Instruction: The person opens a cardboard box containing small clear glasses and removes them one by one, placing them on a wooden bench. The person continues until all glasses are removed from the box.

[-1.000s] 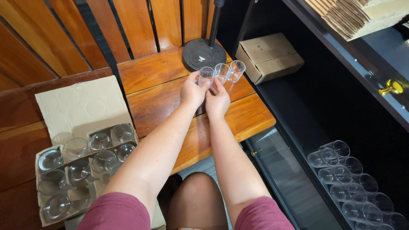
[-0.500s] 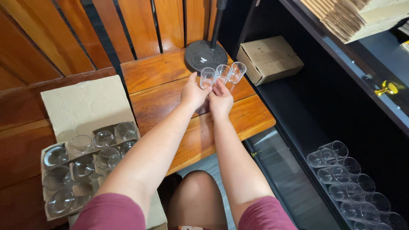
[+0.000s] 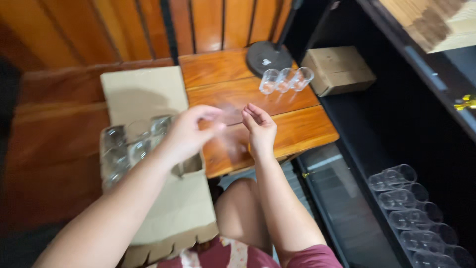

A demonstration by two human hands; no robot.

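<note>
Glasses (image 3: 286, 80): three clear ones, in a touching row at the table's far edge, apart from both hands.
Table (image 3: 302, 130): wooden slats.
Box (image 3: 144, 94): open cardboard at left, more glasses inside.
Left hand (image 3: 191, 133): blurred, fingers curled, empty, by the box.
Right hand (image 3: 259, 128): loosely cupped, empty, above the table.

Bare forearms run up from the bottom of the frame, no watch, no rings showing on left hand (image 3: 187, 134) or right hand (image 3: 260, 130). Maroon sleeve at lower right, patterned maroon fabric at bottom centre, knee bare.
</note>
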